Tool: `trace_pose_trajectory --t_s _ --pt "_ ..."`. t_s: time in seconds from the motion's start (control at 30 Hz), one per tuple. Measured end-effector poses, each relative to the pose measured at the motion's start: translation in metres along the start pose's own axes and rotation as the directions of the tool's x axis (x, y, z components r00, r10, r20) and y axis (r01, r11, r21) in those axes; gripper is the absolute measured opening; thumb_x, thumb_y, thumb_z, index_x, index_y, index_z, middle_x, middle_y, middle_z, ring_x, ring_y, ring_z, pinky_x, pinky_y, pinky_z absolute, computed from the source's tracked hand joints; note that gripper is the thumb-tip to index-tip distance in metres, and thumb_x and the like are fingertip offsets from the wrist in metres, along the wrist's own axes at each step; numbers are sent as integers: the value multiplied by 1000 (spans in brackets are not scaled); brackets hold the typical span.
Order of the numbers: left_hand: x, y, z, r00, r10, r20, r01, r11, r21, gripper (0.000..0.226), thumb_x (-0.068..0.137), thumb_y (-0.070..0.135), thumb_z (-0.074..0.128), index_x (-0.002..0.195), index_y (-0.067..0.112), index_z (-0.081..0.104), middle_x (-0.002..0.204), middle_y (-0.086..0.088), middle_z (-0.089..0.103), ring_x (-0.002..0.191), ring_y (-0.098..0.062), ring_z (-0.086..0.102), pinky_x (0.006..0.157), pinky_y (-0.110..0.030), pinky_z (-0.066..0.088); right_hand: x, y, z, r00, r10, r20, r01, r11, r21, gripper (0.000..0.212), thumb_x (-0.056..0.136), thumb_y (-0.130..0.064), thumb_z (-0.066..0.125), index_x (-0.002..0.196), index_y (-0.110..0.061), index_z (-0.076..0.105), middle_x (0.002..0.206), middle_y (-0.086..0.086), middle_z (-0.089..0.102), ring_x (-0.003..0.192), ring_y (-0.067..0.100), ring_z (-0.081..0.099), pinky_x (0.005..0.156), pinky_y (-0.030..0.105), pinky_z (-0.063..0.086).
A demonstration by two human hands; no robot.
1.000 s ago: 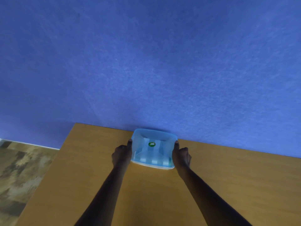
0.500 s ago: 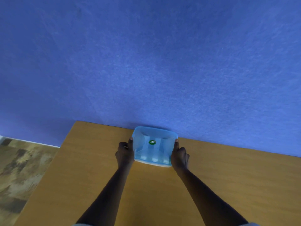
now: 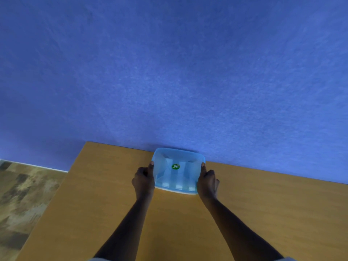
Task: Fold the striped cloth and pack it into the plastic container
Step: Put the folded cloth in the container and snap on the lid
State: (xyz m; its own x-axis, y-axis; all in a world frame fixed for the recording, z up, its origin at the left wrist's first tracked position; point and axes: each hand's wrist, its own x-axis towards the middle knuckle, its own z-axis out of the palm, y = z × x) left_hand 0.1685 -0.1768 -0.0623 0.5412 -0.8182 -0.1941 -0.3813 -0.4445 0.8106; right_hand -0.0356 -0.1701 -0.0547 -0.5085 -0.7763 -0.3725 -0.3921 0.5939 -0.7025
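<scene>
A pale blue translucent plastic container [image 3: 177, 172] with its lid on and a green round sticker on top stands on the wooden table [image 3: 105, 204], against the blue wall. Light stripes of the cloth [image 3: 178, 186] show faintly through its near side. My left hand [image 3: 144, 180] grips the container's left side, thumb on the lid's edge. My right hand [image 3: 208, 180] grips the right side the same way.
The blue wall [image 3: 169, 72] rises right behind the container. The table's left edge runs diagonally at the left, and past it lies a mottled brown floor [image 3: 20, 200]. Bare tabletop stretches to the right and toward me.
Both hands have closed in tighter on the container's sides. The container has hardly shifted; the view has tilted slightly.
</scene>
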Motion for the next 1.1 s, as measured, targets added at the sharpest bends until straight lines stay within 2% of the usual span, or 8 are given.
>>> trace_pose_trajectory --t_s 0.2,0.37,0.43,0.5,0.57,0.7,0.9,1.1 --pt "-1 1 1 999 35 -4 -35 999 3 48 98 46 54 75 5 62 69 -4 60 76 -34 61 67 -33 36 0 4 2 998 -46 -36 47 999 12 55 100 -59 30 83 -9 48 88 24 60 92 45 57 65 37 34" --pt "-2 -1 4 995 100 -19 -100 995 5 34 100 43 53 87 12 61 66 5 57 73 -31 62 65 -30 37 0 5 4 991 -112 -68 113 993 18 50 100 -56 31 82 -10 43 66 9 50 80 46 58 60 38 36" --pt "-2 0 3 981 191 14 -192 981 17 26 103 38 49 113 19 63 77 1 68 77 -29 65 68 -30 44 -1 5 2 980 -178 -84 180 984 13 41 101 -51 34 93 -12 44 61 6 49 75 46 59 56 38 38" --pt "3 1 1 951 304 60 -309 947 86 37 105 31 45 138 21 55 104 -8 75 94 -32 68 81 -34 50 -2 4 1 962 -254 -100 252 967 -35 37 103 -43 37 128 -18 47 59 4 51 68 43 61 56 38 42" --pt "9 1 0 917 387 99 -398 907 138 40 105 23 43 145 22 51 111 -11 75 99 -34 70 83 -32 50 -3 4 1 936 -338 -99 327 939 -109 46 105 -35 36 150 -28 35 55 2 49 58 34 57 55 34 41" --pt "13 0 0 911 382 155 -405 899 165 41 106 24 39 146 28 49 112 -9 75 100 -33 69 81 -27 47 1 4 0 920 -385 -68 362 904 -229 52 104 -24 37 154 -35 30 54 4 48 52 30 51 52 33 38" --pt "13 0 1 910 378 172 -405 898 174 42 107 25 37 148 29 47 101 -11 75 90 -34 70 75 -29 49 6 4 2 929 -362 -76 335 910 -242 47 105 -35 33 152 -41 33 56 6 52 57 34 54 54 32 37" --pt "17 6 -4 920 310 239 -371 886 278 44 107 27 36 150 18 45 119 -20 71 111 -40 65 92 -41 51 7 -5 -14 949 -311 47 311 904 -292 49 104 -47 24 153 -51 17 87 17 69 87 40 65 72 40 47"
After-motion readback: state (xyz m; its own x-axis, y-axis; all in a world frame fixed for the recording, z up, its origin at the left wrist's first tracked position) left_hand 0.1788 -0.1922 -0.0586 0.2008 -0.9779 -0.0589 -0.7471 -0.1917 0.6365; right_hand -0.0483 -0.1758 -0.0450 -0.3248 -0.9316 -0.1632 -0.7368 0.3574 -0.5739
